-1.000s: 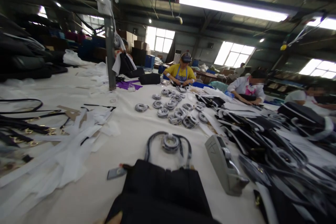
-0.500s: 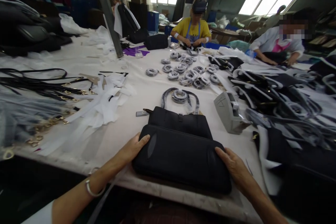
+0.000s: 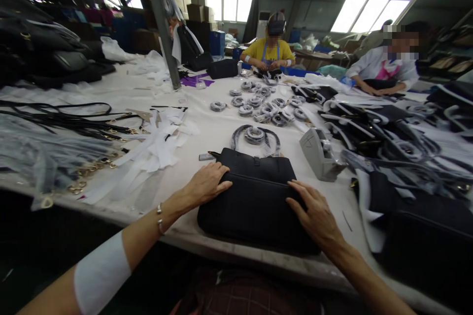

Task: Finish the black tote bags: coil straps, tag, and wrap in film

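A black handbag (image 3: 254, 202) lies flat on the white table near its front edge, its wrapped handles (image 3: 255, 136) pointing away from me. My left hand (image 3: 207, 183) rests on the bag's upper left corner with fingers stretched over it. My right hand (image 3: 314, 211) lies on the bag's right side, fingers spread flat toward the top seam. Neither hand holds anything.
A grey tape dispenser (image 3: 320, 155) stands right of the bag. Coiled wrapped straps (image 3: 264, 108) lie beyond. Black straps with gold hardware (image 3: 66, 123) and white paper strips (image 3: 162, 145) cover the left; black bags (image 3: 406, 157) pile up on the right. Other people work at the far end.
The camera tilted down from the room to the table edge. Both hands came onto the bag, then slid from its near corners up toward its top seam.
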Tool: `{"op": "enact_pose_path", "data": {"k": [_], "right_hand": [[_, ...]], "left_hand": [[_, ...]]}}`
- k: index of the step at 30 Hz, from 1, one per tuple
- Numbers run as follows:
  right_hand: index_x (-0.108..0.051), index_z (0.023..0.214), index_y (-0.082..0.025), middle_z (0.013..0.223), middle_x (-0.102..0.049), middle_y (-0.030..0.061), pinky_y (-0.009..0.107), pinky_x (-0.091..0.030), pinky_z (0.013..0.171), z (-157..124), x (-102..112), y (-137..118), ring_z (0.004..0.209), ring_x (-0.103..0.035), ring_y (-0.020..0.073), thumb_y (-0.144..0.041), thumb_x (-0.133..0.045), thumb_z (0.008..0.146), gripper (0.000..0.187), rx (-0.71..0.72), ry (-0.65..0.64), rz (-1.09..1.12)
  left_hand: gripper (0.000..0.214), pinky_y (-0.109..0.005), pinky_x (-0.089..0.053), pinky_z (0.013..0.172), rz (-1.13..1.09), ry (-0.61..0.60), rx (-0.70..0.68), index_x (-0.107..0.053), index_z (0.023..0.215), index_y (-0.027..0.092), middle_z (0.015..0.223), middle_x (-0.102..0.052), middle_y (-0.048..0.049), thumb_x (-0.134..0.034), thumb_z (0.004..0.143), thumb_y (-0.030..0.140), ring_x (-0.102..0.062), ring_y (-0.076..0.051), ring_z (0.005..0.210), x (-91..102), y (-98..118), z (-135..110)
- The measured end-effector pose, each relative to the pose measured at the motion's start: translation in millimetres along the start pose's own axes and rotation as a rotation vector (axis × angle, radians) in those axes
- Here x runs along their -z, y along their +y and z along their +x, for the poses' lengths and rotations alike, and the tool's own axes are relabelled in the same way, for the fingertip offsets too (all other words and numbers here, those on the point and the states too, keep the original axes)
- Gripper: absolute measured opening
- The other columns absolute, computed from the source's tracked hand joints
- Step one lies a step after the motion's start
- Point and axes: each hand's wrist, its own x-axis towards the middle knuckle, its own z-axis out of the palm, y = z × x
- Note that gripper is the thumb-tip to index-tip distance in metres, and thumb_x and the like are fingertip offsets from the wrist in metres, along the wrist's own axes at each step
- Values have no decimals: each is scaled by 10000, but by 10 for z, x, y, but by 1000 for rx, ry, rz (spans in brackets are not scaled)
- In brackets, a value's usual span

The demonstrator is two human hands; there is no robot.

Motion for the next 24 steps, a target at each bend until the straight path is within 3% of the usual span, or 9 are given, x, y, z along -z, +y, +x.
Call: {"op": "enact_pose_path", "data": {"k": [5,8,10,14,17,20,24], "right_hand": [[-648,1155,-242,1085,-692,82,436,-425,915,347,-129,-323,1003,-600,274,-456,-480,933,351,74,-263,-5],[-694,1054,-254,983,-706,56,382,-452,849,690,-199,-425,928,-624,242,-463,-420,961,357,88,-411,91],[-681,1086,-239,1041,-697,55,346,-456,872,959,-307,-532,969,-628,218,-443,-404,973,362,162,-482,238],[-537,1322,-200,1339,-557,107,424,-355,1036,1417,-729,-782,1218,-504,266,-408,-520,929,445,401,-405,226],[-448,1408,-223,1499,-394,111,466,-229,1123,1568,-1072,-842,1362,-356,275,-387,-487,953,485,586,-466,136],[-386,1449,-241,1546,-320,95,509,-127,1155,1579,-1272,-803,1430,-235,276,-403,-422,980,498,627,-519,96],[-357,1466,-236,1539,-338,95,549,-100,1153,1575,-1318,-772,1446,-189,293,-466,-374,986,532,605,-529,93]], "left_hand": [[402,-263,-402,652,-192,-103,178,-595,821,199,744,-628,-24,-412,913,545,-605,-199,735,-105,4,104],[455,-243,-356,592,-293,-134,140,-576,708,192,668,-589,4,-402,908,561,-567,-166,670,-122,-77,101],[455,-241,-347,580,-318,-144,129,-588,700,187,652,-588,7,-417,905,555,-561,-162,658,-112,-99,100],[420,-253,-377,636,-251,-127,189,-679,850,188,758,-674,-31,-432,913,522,-617,-198,747,-121,-31,120],[489,-270,-387,672,-151,-136,258,-702,918,198,825,-707,-64,-397,914,580,-641,-227,806,-174,18,135],[561,-276,-372,645,-98,-157,291,-696,829,194,800,-704,-75,-356,908,634,-638,-230,776,-230,20,121],[565,-279,-328,589,-121,-203,289,-657,730,199,734,-688,-59,-344,919,629,-630,-216,712,-252,85,29]]}}
